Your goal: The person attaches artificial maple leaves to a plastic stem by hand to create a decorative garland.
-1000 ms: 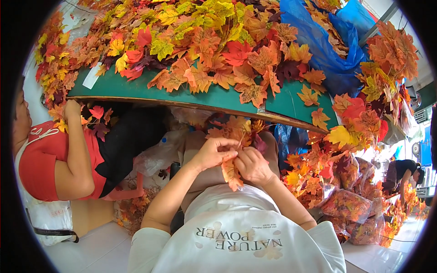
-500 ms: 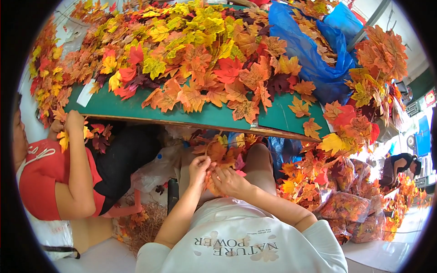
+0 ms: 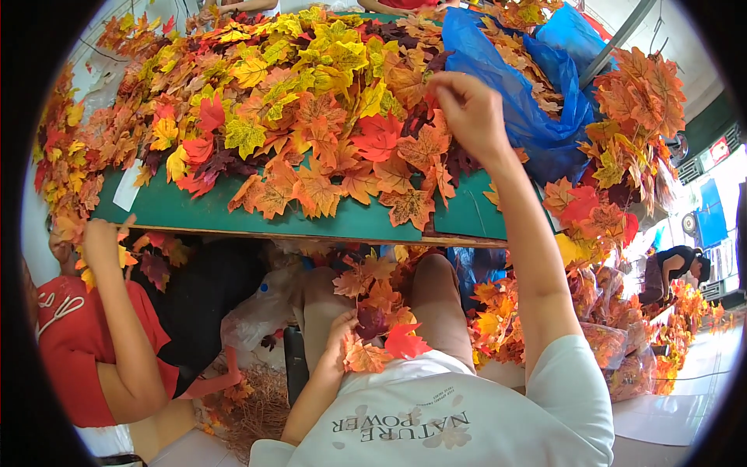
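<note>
In my lap, my left hand [image 3: 340, 336] is closed on a garland of artificial maple leaves. Its orange leaves [image 3: 381, 296] spread up between my knees. A dark purple leaf [image 3: 372, 321] sits mid-strand, and a bright red leaf [image 3: 406, 342] hangs nearest my shirt. My right hand [image 3: 473, 113] is stretched over the green table, at the right part of the leaf pile [image 3: 319, 117]. Its thumb and fingers are curved and apart, close to dark purple and orange leaves. No leaf shows between them. The blue plastic bag [image 3: 506, 78] lies just beside this hand.
The green table's [image 3: 327, 222] near edge runs above my knees. At left, a co-worker in a red shirt [image 3: 101, 342] handles leaves. More leaf bunches [image 3: 583, 202] hang at the table's right end, above clear bags of leaves [image 3: 622, 354]. Other people's arms show behind the table.
My right hand has left my lap and swung up and forward to the leaf pile. My left hand stays in the lap with the garland, now more plainly seen.
</note>
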### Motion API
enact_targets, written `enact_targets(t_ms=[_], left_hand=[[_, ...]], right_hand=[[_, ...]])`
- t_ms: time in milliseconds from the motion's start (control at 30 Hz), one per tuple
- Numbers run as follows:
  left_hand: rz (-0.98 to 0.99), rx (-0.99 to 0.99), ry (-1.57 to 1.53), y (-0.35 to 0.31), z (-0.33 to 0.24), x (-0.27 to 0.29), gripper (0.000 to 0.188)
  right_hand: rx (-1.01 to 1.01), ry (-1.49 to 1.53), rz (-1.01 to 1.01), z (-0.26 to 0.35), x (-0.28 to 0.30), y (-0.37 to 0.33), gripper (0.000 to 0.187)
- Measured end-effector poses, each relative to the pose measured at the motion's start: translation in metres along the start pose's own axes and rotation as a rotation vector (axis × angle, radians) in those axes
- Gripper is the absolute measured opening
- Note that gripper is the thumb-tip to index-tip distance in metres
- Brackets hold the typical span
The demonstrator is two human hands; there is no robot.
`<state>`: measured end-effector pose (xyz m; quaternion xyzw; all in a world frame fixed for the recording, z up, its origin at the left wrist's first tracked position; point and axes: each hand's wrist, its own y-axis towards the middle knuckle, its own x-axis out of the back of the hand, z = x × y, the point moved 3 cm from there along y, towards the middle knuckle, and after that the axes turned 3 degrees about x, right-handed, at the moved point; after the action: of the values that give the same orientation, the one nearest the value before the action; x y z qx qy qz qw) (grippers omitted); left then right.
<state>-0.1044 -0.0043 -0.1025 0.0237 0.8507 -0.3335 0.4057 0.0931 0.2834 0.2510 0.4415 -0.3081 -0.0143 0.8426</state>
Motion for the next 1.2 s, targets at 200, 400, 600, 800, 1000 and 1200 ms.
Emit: enact_targets(t_ms=[200,400,600,800,1000,1200], left_hand=[[-0.066,-0.057,-0.076,0.006,0.013,0.045,0.013],[0.149,-0.087,-0.119,0.011,0.004,0.043,0.019],[0.324,-0.010,-0.030,0.014,0.004,0.053,0.028],[0.012,-0.061,0.088,0.002,-0.002,0.017,0.026],[0.004,0.036,0.299,0.022,0.014,0.074,0.025],[-0.137,0.024,0.122,0.016,-0.007,0.014,0.023]], right_hand=[[0.020,0.012,-0.129,-0.001,0.021,0.021,0.014],[-0.301,0.079,-0.281,-0.034,0.106,-0.019,0.015],[-0.235,-0.248,-0.284,-0.097,0.169,-0.009,0.019],[-0.285,-0.754,0.390,-0.215,0.165,0.025,0.037],[-0.607,-0.900,0.467,-0.287,0.148,0.037,0.050],[-0.382,-0.985,0.729,-0.319,0.140,0.035,0.027]])
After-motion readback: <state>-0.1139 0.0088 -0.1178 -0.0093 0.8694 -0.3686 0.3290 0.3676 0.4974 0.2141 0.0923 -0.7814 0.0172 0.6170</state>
